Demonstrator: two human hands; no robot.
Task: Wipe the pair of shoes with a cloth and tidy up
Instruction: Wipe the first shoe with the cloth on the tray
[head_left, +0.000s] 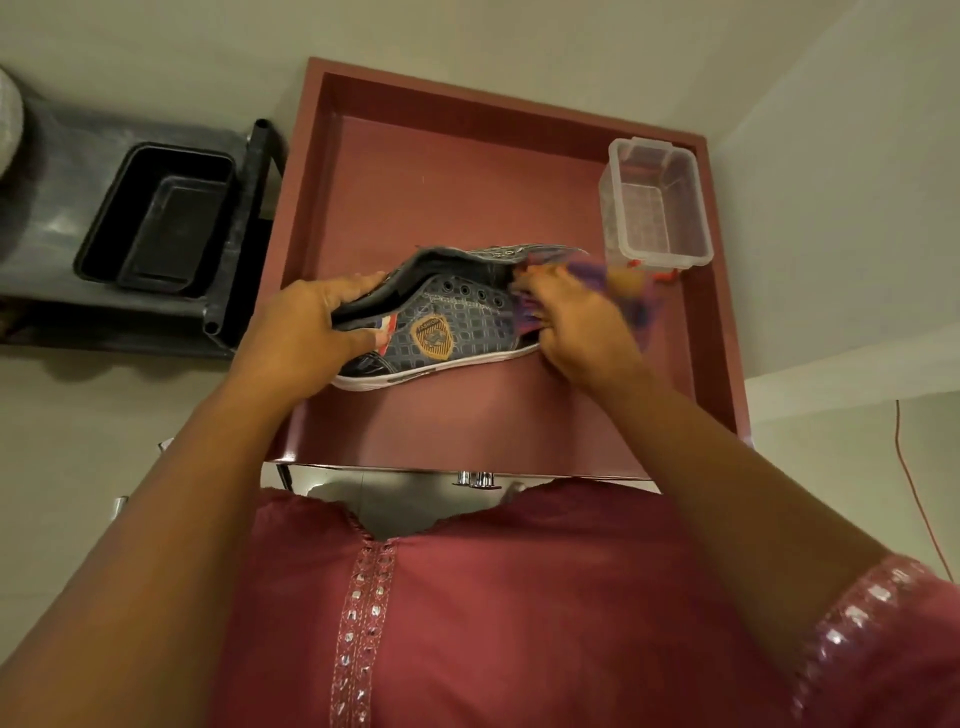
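A grey patterned sneaker (457, 322) with a white sole and a gold badge lies on its side on the maroon tabletop (467, 171). My left hand (306, 332) grips its heel and collar. My right hand (576, 322) holds a purple cloth (631, 293) bunched against the shoe's toe end; the cloth and hand are blurred. The toe is hidden behind my right hand and the cloth. Only one shoe of the pair is in view.
A clear plastic box (657, 202) stands at the table's back right, with something red and orange (665, 275) at its near end. Left of the table a grey rack (62, 171) carries a black tub (156, 218). A red cord (914, 488) hangs at the right wall.
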